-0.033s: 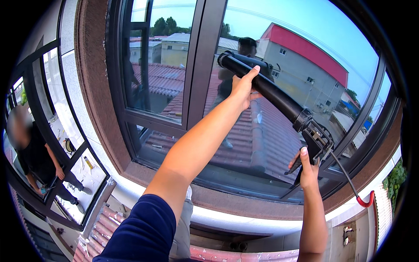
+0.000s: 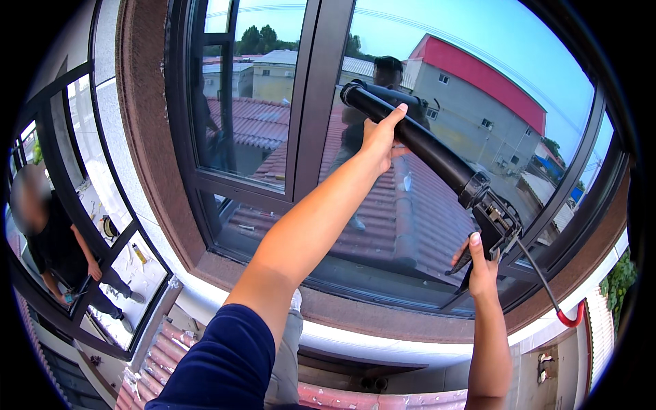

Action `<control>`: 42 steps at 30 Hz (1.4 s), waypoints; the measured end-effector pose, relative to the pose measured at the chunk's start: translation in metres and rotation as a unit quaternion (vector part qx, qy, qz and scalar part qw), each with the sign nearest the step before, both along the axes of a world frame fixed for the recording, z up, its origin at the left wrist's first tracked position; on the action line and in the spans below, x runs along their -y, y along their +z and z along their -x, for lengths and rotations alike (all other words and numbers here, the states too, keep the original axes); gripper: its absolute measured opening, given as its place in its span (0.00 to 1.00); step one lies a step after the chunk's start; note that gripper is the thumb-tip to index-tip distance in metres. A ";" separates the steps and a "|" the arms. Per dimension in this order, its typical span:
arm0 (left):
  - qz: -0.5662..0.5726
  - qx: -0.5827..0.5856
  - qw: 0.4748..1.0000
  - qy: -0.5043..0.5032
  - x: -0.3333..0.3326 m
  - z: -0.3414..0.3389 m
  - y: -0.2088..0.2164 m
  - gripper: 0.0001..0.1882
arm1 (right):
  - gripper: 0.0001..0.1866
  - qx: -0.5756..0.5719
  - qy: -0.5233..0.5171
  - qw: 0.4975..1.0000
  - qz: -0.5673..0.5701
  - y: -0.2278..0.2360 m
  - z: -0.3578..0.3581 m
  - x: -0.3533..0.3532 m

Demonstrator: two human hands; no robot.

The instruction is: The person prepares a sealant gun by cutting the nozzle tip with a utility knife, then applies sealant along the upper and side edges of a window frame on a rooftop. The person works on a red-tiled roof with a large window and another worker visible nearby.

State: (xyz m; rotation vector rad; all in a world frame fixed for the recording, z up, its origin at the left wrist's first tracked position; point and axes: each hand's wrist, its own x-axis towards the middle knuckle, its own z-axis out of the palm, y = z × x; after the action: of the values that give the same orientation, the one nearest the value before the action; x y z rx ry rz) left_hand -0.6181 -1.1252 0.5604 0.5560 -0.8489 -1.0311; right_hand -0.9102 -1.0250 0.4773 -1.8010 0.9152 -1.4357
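A black caulking gun slants across the large window, its front end up near the dark vertical window frame. My left hand is wrapped round the barrel from below, thumb along its upper side. Lower right, my right hand grips the handle just behind the barrel, thumb up; its fingers are partly hidden by the handle. Out of the back runs a thin metal rod with a red hooked end. No nozzle tip can be made out, and the glass mirrors the gun behind it.
Below the window runs a brown sill with a white ledge under it. Red roof tiles lie beneath me. At the left, a person in black stands behind another framed window, near a tube on a white surface.
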 end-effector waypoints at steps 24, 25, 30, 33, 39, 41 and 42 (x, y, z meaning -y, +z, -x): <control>-0.107 -0.004 0.991 0.084 0.011 0.005 -0.155 0.34 | 0.24 -0.067 -0.062 0.995 -0.041 -0.246 0.034 0.031; -0.111 -0.004 0.990 0.085 0.011 0.006 -0.160 0.34 | 0.24 -0.069 -0.054 0.995 -0.052 -0.252 0.034 0.030; -0.119 -0.017 0.989 0.090 0.016 -0.001 -0.188 0.35 | 0.25 -0.020 0.119 0.987 -0.107 -0.213 0.012 0.007; -0.099 -0.025 0.992 0.079 0.018 0.003 -0.193 0.34 | 0.28 0.016 0.193 0.981 -0.029 -0.215 0.000 0.015; -0.099 -0.021 0.991 0.090 0.023 0.005 -0.211 0.35 | 0.29 -0.006 0.182 0.982 -0.060 -0.244 0.009 0.018; -0.106 -0.022 0.990 0.085 0.023 0.006 -0.218 0.34 | 0.29 0.011 0.171 0.981 -0.092 -0.255 0.009 0.016; -0.110 -0.022 0.990 0.085 0.022 0.004 -0.223 0.34 | 0.28 0.002 0.167 0.981 -0.094 -0.259 0.008 0.015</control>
State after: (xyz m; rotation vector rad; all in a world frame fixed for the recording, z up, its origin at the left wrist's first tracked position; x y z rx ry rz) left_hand -0.6225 -1.1472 0.3376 0.7764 -0.6403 -0.9827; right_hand -0.9184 -1.0399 0.2181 -1.7128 0.6798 -1.1044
